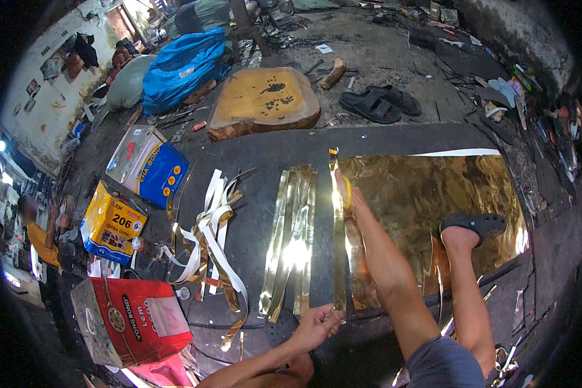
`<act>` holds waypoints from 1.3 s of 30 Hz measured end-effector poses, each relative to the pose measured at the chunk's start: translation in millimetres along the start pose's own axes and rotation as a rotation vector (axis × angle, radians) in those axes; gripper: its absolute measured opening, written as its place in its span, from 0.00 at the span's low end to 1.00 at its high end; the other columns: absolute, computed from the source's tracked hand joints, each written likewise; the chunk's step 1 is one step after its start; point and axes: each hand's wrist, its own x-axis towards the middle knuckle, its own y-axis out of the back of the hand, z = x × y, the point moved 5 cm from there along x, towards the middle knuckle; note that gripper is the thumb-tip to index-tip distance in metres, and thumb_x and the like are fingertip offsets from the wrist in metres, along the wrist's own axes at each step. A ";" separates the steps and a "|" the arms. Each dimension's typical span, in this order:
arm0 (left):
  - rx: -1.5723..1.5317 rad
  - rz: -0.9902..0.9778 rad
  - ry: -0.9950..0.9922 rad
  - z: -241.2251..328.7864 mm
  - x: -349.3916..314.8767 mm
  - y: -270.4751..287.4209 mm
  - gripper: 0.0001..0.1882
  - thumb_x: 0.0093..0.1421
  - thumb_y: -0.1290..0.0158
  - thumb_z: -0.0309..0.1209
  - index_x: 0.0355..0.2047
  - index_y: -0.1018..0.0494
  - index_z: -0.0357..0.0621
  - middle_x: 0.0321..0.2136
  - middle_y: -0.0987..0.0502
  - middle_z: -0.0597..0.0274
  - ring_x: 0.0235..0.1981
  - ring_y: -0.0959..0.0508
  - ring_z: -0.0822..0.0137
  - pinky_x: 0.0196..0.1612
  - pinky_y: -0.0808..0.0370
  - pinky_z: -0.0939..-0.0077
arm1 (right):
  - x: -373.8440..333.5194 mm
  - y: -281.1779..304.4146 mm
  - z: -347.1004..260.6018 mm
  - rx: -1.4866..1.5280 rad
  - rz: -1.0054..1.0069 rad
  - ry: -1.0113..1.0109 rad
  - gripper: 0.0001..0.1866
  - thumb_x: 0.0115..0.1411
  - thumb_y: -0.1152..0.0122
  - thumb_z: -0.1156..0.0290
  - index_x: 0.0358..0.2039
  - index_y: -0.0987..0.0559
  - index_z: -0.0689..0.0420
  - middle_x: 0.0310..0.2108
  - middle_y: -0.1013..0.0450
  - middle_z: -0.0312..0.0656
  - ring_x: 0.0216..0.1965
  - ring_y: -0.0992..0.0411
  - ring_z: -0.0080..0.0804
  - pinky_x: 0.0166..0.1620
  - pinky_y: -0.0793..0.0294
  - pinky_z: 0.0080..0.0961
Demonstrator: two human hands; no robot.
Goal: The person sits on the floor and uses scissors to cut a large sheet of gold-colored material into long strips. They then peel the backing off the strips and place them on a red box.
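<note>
Workshop, rough, floor-level. Evidence: gold sheet (433, 187) and cut gold strips (304, 213) laid on a dark board (246, 161) on the ground; tangled white-and-gold offcuts (223, 249) plus big used tins (113, 223) at left; thick wood block (265, 107) and blue sack (181, 71) at far side. Grimy floor (381, 61) littered with scraps, stained wall (35, 132) far left.

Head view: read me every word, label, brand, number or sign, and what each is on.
I won't copy out wording, but print shows here:
Upper blue container: large lettering.
Middle yellow container: lettering, large number.
Lower red container: large lettering.
Their smaller print: too small to read.
Wall pictures: too small to read.
</note>
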 end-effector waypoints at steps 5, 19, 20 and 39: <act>0.105 0.084 0.021 -3.4 -13.0 6.2 0.15 0.67 0.49 0.39 0.31 0.25 0.40 0.20 0.28 0.68 0.21 0.30 0.77 0.25 0.34 0.82 | 8.3 -0.7 -8.9 0.070 -0.075 -0.002 0.49 0.46 0.53 0.18 0.27 0.26 0.63 0.19 0.29 0.44 0.20 0.29 0.34 0.23 0.30 0.35; 0.918 0.539 -0.405 -31.4 32.4 63.5 0.28 0.50 0.36 0.38 0.49 0.31 0.39 0.38 0.24 0.49 0.38 0.23 0.57 0.43 0.27 0.64 | -60.2 17.5 15.8 0.388 -0.148 0.016 0.42 0.53 0.56 0.22 0.18 0.32 0.56 0.11 0.36 0.39 0.07 0.36 0.31 0.12 0.33 0.31; 0.835 0.464 -0.396 -42.5 44.3 56.7 0.30 0.49 0.36 0.38 0.50 0.32 0.39 0.40 0.24 0.48 0.40 0.23 0.56 0.45 0.27 0.63 | -81.2 20.9 24.2 0.419 -0.145 0.040 0.42 0.53 0.57 0.23 0.18 0.32 0.56 0.11 0.36 0.39 0.07 0.36 0.31 0.12 0.33 0.31; 0.129 0.629 -0.080 -91.0 127.9 74.2 0.12 0.50 0.41 0.36 0.29 0.17 0.40 0.25 0.18 0.52 0.29 0.19 0.60 0.37 0.25 0.68 | -469.0 45.6 136.7 0.337 -0.186 -0.235 0.42 0.62 0.69 0.28 0.28 0.26 0.60 0.14 0.33 0.39 0.13 0.32 0.28 0.18 0.31 0.22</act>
